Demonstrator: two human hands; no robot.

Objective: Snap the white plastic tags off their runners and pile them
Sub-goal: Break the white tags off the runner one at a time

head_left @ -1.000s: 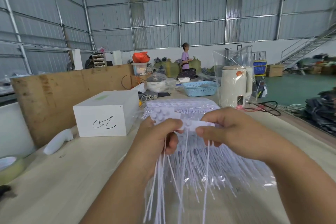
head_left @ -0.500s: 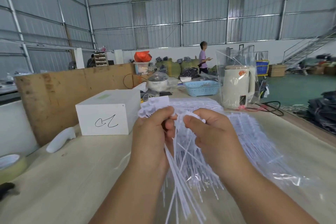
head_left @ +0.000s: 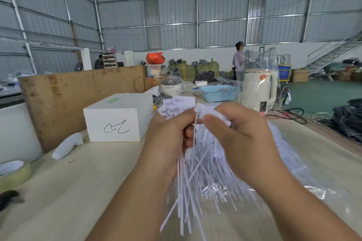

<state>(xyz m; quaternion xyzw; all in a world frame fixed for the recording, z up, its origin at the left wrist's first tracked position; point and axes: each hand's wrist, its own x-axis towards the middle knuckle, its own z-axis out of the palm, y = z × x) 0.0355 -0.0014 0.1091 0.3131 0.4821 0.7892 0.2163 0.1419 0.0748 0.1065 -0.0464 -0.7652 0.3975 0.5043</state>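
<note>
Warehouse bench (head_left: 82,191), pale top. Left hand (head_left: 166,139) gripped a bundle of tags (head_left: 177,106), stems hanging down; right hand (head_left: 233,133) pinched a runner strip (head_left: 205,110) beside it. Loose heap (head_left: 244,162) lay beneath on clear plastic, possibly finished pieces. Judged well underway, much left.
</note>
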